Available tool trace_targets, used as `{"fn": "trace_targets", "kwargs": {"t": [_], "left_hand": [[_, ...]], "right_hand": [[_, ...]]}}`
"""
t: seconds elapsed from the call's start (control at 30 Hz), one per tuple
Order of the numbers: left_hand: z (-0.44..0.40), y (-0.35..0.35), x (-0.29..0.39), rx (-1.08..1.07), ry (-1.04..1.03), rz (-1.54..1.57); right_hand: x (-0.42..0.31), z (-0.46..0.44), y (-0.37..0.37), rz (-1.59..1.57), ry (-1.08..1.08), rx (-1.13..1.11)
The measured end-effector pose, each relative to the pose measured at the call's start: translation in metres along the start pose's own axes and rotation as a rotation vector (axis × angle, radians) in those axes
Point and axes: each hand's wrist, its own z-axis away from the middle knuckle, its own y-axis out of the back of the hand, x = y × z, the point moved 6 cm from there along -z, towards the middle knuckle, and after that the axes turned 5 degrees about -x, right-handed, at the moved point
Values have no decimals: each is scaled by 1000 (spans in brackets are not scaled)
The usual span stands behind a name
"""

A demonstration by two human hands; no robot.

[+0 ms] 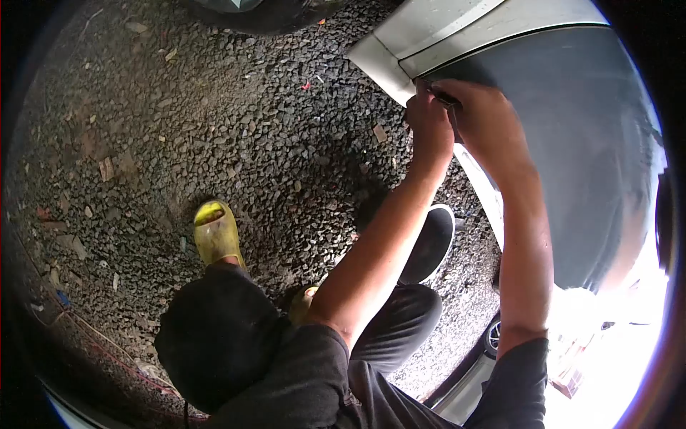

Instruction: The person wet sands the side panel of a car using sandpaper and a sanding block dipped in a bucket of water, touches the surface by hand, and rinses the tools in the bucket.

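My left hand (431, 123) is closed at the lower edge of a car's body panel, its fingers around something I cannot make out. Beside it, my right hand (482, 118) has its fingers curled round a small dark object (444, 98), too small to name. Both hands nearly touch each other at the corner where the dark grey panel (572, 143) meets the white bodywork (436, 36). The fingertips are partly hidden by the hands themselves.
Loose gravel (286, 143) covers the ground. A foot in a yellow slipper (216, 232) stands at the left of centre. A tyre (264, 18) shows at the top, and thin cables (107, 339) lie at the lower left.
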Motion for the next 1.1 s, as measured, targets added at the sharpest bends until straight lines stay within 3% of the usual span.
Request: {"fn": "trace_targets", "kwargs": {"t": [0.03, 0.13, 0.17, 0.27, 0.4, 0.43, 0.53, 0.57, 0.7, 0.8, 0.9, 0.93, 1.07, 1.1], "left_hand": [[0, 1, 0, -18, 13, -30], [7, -1, 15, -1, 36, 266], [5, 1, 17, -75, 125, 182], [4, 0, 16, 13, -15, -125], [4, -1, 3, -17, -40, 153], [6, -2, -7, -97, 82, 177], [18, 0, -12, -248, 176, 20], [22, 5, -40, -67, 176, 58], [34, 9, -10, -45, 6, -221], [28, 6, -13, -21, -12, -180], [21, 3, -16, -35, -49, -240], [19, 2, -23, -27, -67, -261], [19, -1, -29, -10, -34, -328], [18, -1, -37, -12, -127, -392]], "right_hand": [[0, 1, 0, -27, -22, 0], [2, -5, -9, 45, 12, -24], [4, -5, -4, 11, -6, -13], [2, -1, 2, -31, -22, -9], [7, -3, -9, 52, 15, -8], [6, 2, -10, 61, 6, -22], [11, 18, -8, 1, -113, -129], [17, 32, -12, -68, -174, -107], [66, 97, -75, -408, -362, -25], [78, 134, -145, -682, -570, -44], [80, 162, -232, -1071, -589, -12], [46, 157, -191, -934, -708, -94], [71, 178, -257, -1156, -646, 60], [75, 182, -263, -1194, -657, 103]]}}
